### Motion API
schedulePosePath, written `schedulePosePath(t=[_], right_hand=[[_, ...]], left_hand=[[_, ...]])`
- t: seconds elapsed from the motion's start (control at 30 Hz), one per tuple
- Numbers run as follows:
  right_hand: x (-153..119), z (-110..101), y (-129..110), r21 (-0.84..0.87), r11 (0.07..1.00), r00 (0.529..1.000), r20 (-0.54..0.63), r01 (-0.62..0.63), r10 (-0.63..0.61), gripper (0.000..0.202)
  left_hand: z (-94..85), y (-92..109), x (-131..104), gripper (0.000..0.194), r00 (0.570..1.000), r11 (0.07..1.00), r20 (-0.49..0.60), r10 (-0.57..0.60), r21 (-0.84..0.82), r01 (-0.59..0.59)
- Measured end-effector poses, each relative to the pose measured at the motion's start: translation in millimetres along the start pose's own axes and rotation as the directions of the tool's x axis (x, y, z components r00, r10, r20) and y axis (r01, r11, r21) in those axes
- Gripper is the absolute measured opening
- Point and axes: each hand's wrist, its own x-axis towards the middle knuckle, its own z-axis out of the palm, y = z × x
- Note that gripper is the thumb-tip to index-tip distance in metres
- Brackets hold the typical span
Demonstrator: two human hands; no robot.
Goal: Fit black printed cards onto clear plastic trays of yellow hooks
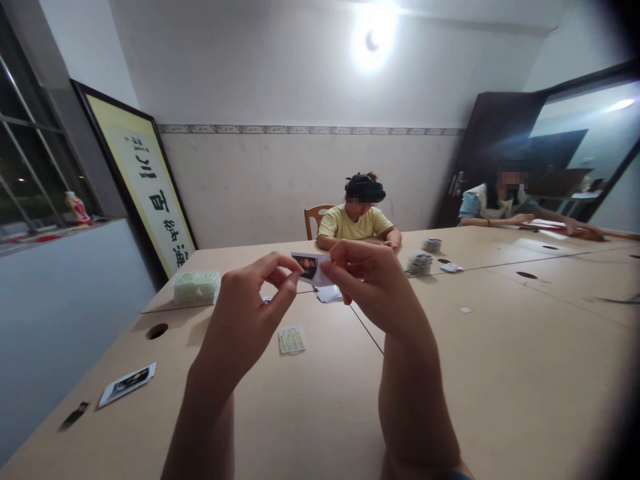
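Note:
A small white packet (311, 269) with a dark printed picture is held up above the table in front of me. My left hand (257, 303) pinches its left edge between thumb and forefinger. On the right side, the thumb and fingers of my right hand (373, 280) grip the same packet and cover part of it. Behind my hands, white papers or packets (330, 294) lie on the table, partly hidden. Below and between the hands sits a small clear flat case (291, 340) with pale greenish sticks in it.
The wooden table (320, 413) has cable holes. At left are a plastic-wrapped pale green pack (195, 288), a printed white packet (127, 385) and a dark strip (75, 416). Stacks of packets (420, 263) stand farther right. One person (357, 223) sits opposite, another (505, 200) at far right.

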Motion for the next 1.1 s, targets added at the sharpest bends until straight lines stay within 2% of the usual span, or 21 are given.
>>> schedulePosePath(t=[0.17, 0.33, 0.47, 0.7, 0.97, 1.1], right_hand=[[-0.9, 0.7, -1.3, 0.023, 1.0, 1.0, 0.029, -0.008, 0.008, 0.026], [-1.4, -0.1, -2.0, 0.06, 0.998, 0.995, 0.098, -0.005, -0.001, 0.026], [-2.1, -2.2, -1.2, 0.019, 1.0, 0.988, 0.152, 0.003, -0.006, 0.024], [-1.1, -4.0, 2.1, -0.025, 0.999, 0.997, 0.069, 0.034, -0.032, 0.025], [-1.7, -2.1, 7.0, 0.117, 0.993, 0.993, 0.113, -0.032, 0.019, 0.017], [-1.3, -2.7, 6.1, 0.093, 0.995, 0.992, 0.12, -0.046, 0.035, 0.018]], left_hand=[[3.0, -0.9, 1.3, 0.009, 1.0, 1.0, -0.004, -0.013, -0.017, 0.013], [6.1, -3.1, 3.8, 0.011, 0.999, 1.0, 0.028, -0.024, -0.016, 0.024], [4.8, -4.1, 3.9, 0.01, 0.997, 1.0, 0.073, -0.004, -0.014, 0.005], [5.2, -1.7, 2.7, 0.011, 0.998, 1.0, 0.061, 0.009, -0.007, -0.008], [3.7, -1.8, 2.2, 0.012, 1.0, 1.0, 0.031, 0.003, -0.012, -0.003], [2.8, -1.4, 2.1, 0.012, 1.0, 1.0, 0.015, 0.012, 0.008, -0.012]])
